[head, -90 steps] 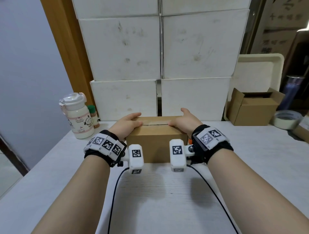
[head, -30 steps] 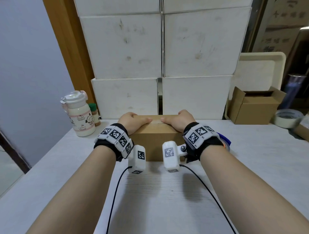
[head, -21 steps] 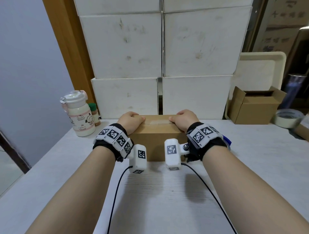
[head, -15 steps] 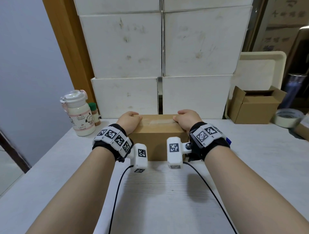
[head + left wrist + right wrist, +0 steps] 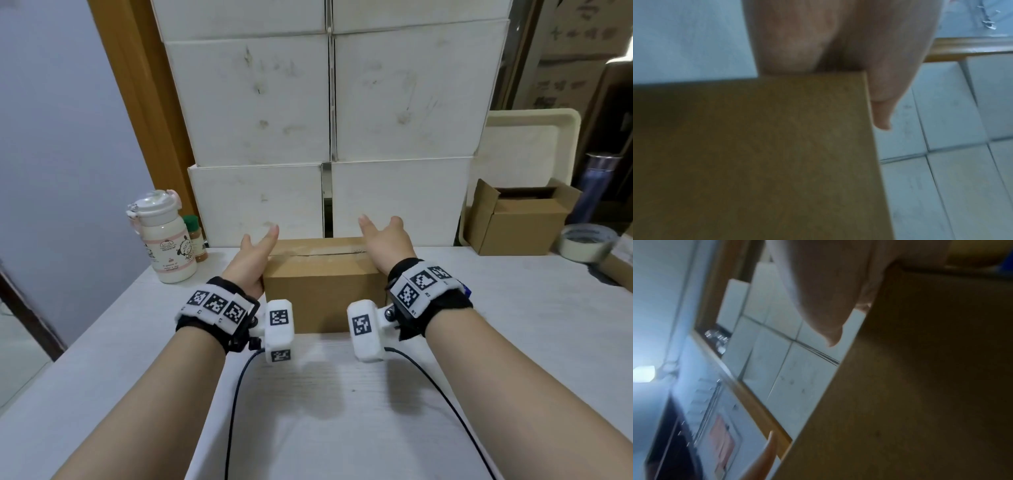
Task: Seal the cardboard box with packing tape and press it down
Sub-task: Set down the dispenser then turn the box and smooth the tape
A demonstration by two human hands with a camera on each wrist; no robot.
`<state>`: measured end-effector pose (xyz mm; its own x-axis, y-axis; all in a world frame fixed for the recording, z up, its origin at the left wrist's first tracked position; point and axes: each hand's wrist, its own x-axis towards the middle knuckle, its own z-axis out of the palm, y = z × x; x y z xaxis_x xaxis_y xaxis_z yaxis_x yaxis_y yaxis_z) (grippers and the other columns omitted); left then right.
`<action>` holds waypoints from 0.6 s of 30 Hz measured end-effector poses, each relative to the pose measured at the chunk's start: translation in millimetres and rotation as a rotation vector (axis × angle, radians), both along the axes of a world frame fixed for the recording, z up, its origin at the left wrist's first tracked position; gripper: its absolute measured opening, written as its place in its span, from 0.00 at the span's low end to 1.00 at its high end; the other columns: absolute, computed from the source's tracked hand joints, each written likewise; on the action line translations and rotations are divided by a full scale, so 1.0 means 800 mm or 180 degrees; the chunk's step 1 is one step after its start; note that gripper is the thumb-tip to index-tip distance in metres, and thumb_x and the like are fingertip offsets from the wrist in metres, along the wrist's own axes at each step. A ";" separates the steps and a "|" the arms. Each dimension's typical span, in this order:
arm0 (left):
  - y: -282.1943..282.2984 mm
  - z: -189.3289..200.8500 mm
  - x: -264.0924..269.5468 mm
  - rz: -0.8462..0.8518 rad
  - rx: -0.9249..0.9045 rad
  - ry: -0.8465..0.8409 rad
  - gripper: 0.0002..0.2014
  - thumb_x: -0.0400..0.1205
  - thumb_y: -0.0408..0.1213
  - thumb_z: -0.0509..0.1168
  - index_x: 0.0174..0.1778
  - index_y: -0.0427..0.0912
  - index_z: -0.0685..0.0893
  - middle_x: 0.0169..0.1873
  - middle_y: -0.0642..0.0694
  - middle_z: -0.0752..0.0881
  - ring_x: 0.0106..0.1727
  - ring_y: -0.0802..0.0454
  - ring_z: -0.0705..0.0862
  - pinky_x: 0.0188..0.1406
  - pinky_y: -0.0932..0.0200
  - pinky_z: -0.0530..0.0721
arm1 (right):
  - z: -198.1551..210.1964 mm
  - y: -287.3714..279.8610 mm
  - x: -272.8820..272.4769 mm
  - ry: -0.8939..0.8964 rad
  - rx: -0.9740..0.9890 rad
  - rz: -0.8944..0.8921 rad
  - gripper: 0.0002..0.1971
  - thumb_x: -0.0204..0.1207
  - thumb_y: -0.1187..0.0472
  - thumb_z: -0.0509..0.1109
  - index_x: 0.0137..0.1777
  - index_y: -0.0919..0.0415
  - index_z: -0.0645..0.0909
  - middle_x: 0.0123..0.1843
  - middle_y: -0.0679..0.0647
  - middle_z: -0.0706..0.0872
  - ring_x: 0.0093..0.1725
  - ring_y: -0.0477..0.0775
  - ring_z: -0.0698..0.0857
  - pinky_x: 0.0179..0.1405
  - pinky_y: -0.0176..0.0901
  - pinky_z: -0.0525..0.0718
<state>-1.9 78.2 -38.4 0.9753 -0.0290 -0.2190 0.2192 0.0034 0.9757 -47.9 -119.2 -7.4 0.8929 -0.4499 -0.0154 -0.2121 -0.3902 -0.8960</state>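
Note:
A closed brown cardboard box (image 5: pixel 322 294) stands on the white table (image 5: pixel 325 428) just beyond my wrists, with a strip of clear tape (image 5: pixel 318 251) along its top seam. My left hand (image 5: pixel 260 236) is at the box's left end, fingers straight and raised off the top, the palm close against the side. My right hand (image 5: pixel 378 226) is at the right end, likewise spread and holding nothing. The left wrist view shows the box face (image 5: pixel 756 154) with straight fingers (image 5: pixel 881 113) past its edge. The right wrist view is blurred, showing the box (image 5: pixel 920 386).
Stacked white boxes (image 5: pixel 329 102) form a wall right behind the box. A white bottle (image 5: pixel 164 240) and a small jar (image 5: pixel 193 236) stand at the left. At the right are an open cardboard box (image 5: pixel 520 222), a tape roll (image 5: pixel 587 241) and a leaning tray (image 5: pixel 527 144).
Both hands were curled and pressing on the two ends of the box top. Now their fingers have straightened and lifted off the top. The box has not moved.

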 end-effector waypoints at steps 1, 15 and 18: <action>0.001 0.000 -0.001 -0.0104 0.0009 -0.0022 0.57 0.69 0.66 0.69 0.84 0.53 0.40 0.84 0.42 0.53 0.80 0.39 0.65 0.76 0.38 0.70 | 0.002 -0.001 -0.002 -0.0009 -0.0066 0.0049 0.39 0.82 0.41 0.58 0.82 0.67 0.49 0.79 0.64 0.68 0.76 0.63 0.71 0.68 0.49 0.72; -0.018 0.017 -0.033 -0.0172 0.0682 -0.0389 0.42 0.82 0.35 0.67 0.85 0.47 0.46 0.80 0.38 0.64 0.43 0.54 0.81 0.24 0.64 0.84 | -0.006 0.000 -0.014 0.0444 -0.0611 0.0508 0.39 0.76 0.50 0.71 0.80 0.67 0.60 0.80 0.59 0.68 0.78 0.59 0.69 0.72 0.45 0.69; -0.016 0.010 -0.035 0.0074 0.0271 -0.0405 0.39 0.84 0.29 0.62 0.85 0.40 0.44 0.66 0.41 0.78 0.43 0.50 0.81 0.37 0.60 0.83 | -0.007 -0.008 -0.016 0.0335 -0.0516 0.0516 0.33 0.79 0.57 0.67 0.81 0.65 0.61 0.82 0.58 0.66 0.80 0.58 0.66 0.78 0.46 0.64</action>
<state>-29.9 65.3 -30.3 0.9955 0.0074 -0.0943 0.0945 -0.0770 0.9925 -60.7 -125.6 -13.1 0.9509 -0.3051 -0.0514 -0.2238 -0.5635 -0.7952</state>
